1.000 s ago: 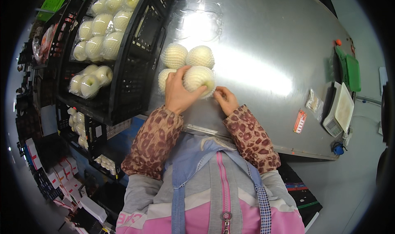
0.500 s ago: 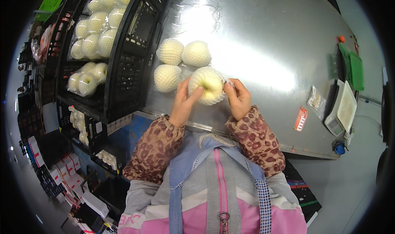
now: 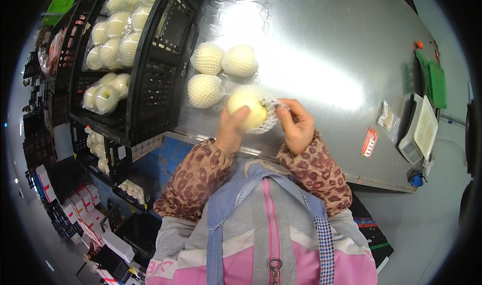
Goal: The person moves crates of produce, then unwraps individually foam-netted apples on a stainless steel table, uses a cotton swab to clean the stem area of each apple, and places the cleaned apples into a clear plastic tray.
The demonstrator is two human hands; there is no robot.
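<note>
My left hand (image 3: 232, 130) is closed round a pale yellow apple (image 3: 247, 108), its thumb lying across the near side. A white foam net sleeve (image 3: 267, 122) covers the right part of the fruit. Pinched in my right hand (image 3: 299, 126) is the free edge of that sleeve, drawn out to the right. Three more pale fruits in foam nets stand just beyond and left: a far-left one (image 3: 207, 58), a far-right one (image 3: 240, 60) and a near-left one (image 3: 205, 91). They sit on clear plastic whose outline is hard to see.
Left of the metal table (image 3: 321, 49) stands a black crate (image 3: 159, 69) with several clear packs of netted fruit (image 3: 111, 38). Clear plastic trays (image 3: 244, 9) lie at the back. At right are a white scale (image 3: 420, 129), a red-white packet (image 3: 370, 141) and a green crate (image 3: 437, 84).
The apple has turned, its stem hollow now facing right. My right hand has moved slightly right, pulling the net sleeve partly off the fruit's left side.
</note>
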